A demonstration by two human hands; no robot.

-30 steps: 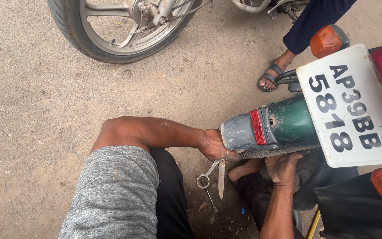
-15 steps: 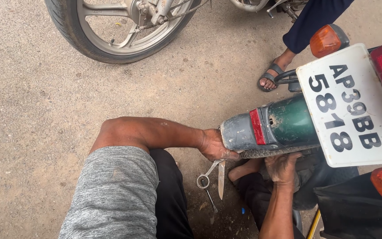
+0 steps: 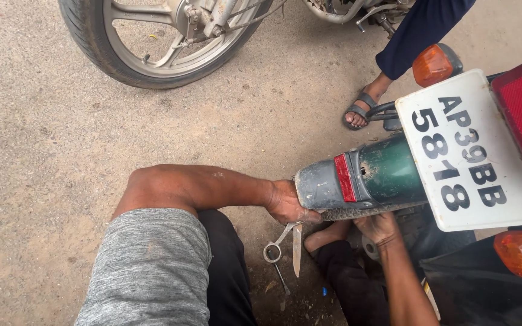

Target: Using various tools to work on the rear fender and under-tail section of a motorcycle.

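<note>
No movement: left hand (image 3: 288, 202) and right hand (image 3: 382, 228) under green mudguard (image 3: 394, 175).

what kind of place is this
Probably a roadside motorcycle repair spot, outdoors on bare concrete ground. A green rear mudguard is being handled, metal spanners lie below it, and another bike's spoked wheel stands nearby.

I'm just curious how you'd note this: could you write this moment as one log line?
left hand: grips end of green rear mudguard | right hand: under mudguard by tyre | spanners: on ground below | sandalled foot: nearby
</note>
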